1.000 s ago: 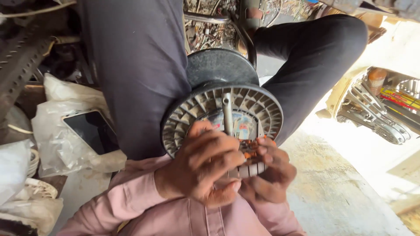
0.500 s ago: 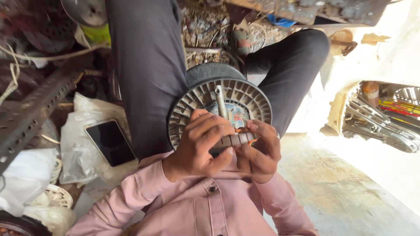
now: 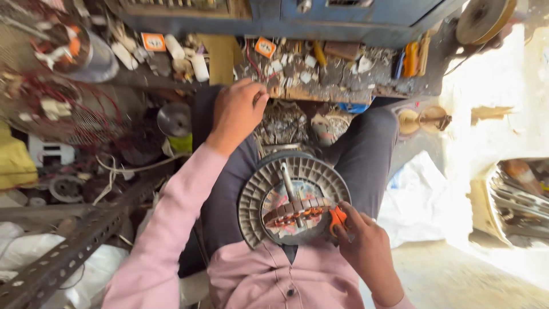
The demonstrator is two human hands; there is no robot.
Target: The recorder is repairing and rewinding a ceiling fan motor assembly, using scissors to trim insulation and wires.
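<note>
sitting with the knees spread, the person balances a round grey fan motor (image 3: pixel 294 197) on the lap, near the middle of the head view, its ribbed rim facing up and a steel shaft (image 3: pixel 289 183) standing out of the centre. copper-wound coils (image 3: pixel 297 210) lie across its face. the right hand (image 3: pixel 366 246) rests on the near right edge of the motor, its grip pinched together on a small orange piece (image 3: pixel 337 216) that touches the rim. the left hand (image 3: pixel 237 111) is stretched far out, well apart from the motor, at the cluttered desk (image 3: pixel 297 80); its fingers are curled together, but i cannot tell whether they clamp anything. small white and orange bits litter that desk, with a blue cabinet (image 3: pixel 286 14) behind it. to the left lie a slotted metal angle bar (image 3: pixel 68 252) and white plastic bags (image 3: pixel 97 269); to the right another white bag (image 3: pixel 423 200) sits on the floor.
</note>
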